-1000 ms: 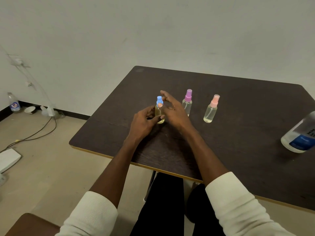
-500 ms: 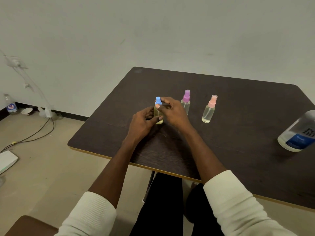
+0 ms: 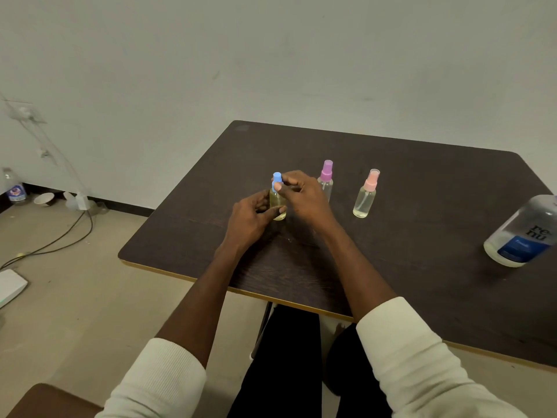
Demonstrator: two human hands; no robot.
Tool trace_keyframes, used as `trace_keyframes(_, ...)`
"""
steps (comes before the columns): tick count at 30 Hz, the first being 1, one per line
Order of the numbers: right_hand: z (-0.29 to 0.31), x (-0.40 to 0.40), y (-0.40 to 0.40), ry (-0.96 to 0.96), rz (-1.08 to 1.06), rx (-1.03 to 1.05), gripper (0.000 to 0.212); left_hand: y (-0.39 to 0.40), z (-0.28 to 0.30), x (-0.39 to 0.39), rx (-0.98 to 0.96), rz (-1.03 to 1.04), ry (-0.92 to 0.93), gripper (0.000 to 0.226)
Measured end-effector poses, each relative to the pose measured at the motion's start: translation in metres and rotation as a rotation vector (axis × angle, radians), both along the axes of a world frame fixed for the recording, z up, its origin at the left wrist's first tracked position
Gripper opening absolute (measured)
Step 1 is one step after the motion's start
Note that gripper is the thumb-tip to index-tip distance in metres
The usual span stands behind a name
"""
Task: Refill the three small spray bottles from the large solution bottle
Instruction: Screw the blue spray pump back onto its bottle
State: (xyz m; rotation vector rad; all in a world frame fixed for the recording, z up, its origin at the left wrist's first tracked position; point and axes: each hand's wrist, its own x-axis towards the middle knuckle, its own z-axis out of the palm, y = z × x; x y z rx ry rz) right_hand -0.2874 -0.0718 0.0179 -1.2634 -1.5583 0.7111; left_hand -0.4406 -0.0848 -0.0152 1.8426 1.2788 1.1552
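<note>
Three small clear spray bottles stand in a row on the dark table point(image 3: 422, 182). The blue-capped bottle point(image 3: 277, 203) holds yellowish liquid; my left hand point(image 3: 250, 218) grips its body while my right hand point(image 3: 301, 194) pinches its blue spray top. To the right stand the purple-capped bottle point(image 3: 326, 179) and the pink-capped bottle point(image 3: 366, 194), both untouched. The large solution bottle point(image 3: 526, 233), clear with a blue label, stands at the table's right edge, partly cut off by the frame.
The table's near edge runs above my lap. On the floor at the left lie cables point(image 3: 60, 236), a white device point(image 3: 10, 286), a small bowl point(image 3: 44, 199) and a plastic bottle point(image 3: 15, 188) by the wall.
My right hand's fingers went from spread above the blue-capped bottle to pinching its spray top. The left hand kept its hold on the bottle body.
</note>
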Motion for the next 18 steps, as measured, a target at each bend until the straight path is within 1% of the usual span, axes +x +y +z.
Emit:
trace_keyframes(2,-0.002,-0.002,0.000,0.014,-0.046,0.055,0.010,-0.001,0.001,0.001,0.013,-0.001,0.004,0.037)
trace_keyframes(5,-0.005,-0.007,-0.002,0.006,-0.116,0.124,0.013,-0.003,0.003,0.002,0.024,0.000,0.006,0.034)
trace_keyframes(9,-0.009,-0.013,-0.007,0.051,-0.172,0.173,0.010,-0.004,0.002,0.003,0.021,0.014,0.037,0.038)
trace_keyframes(10,-0.010,-0.014,-0.009,0.058,-0.183,0.165,0.013,-0.004,0.002,0.002,0.025,0.010,0.047,0.040)
trace_keyframes(14,-0.012,-0.013,-0.024,0.089,-0.170,0.091,0.038,-0.007,0.005,0.001,-0.008,0.006,0.075,0.045)
trace_keyframes(15,-0.013,-0.010,-0.030,0.102,-0.177,0.086,0.043,-0.009,0.006,0.002,-0.025,0.023,0.054,0.048)
trace_keyframes(16,-0.015,-0.006,-0.036,0.104,-0.195,0.096,0.044,-0.012,0.007,0.002,-0.035,0.068,0.010,0.052)
trace_keyframes(18,-0.020,0.007,-0.052,0.086,-0.249,0.160,0.033,-0.024,0.007,0.006,-0.004,0.251,-0.119,0.049)
